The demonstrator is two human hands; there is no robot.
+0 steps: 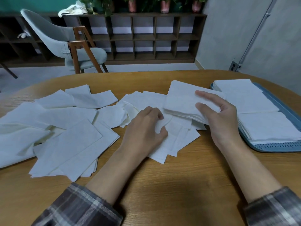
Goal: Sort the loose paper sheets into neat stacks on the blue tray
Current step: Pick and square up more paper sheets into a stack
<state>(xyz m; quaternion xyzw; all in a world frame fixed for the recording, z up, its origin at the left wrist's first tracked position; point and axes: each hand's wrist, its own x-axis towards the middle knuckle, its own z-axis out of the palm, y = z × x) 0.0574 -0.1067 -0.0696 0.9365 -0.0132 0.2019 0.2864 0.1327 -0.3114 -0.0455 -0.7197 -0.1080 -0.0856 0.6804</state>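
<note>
Your right grip (pixel 223 121) clasped a squared wad of white paper sheets (pixel 180 98); your left grip (pixel 145 128) seemingly pinched one loose white sheet (pixel 162 123) on the wooden worktop (pixel 162 185).

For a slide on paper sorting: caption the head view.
Right hand holds a gathered stack near the blue tray; left hand pinches a loose sheet on the table.

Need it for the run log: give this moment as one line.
left hand: pinching loose sheet | right hand: holding gathered stack | blue tray: stacks laid
</note>
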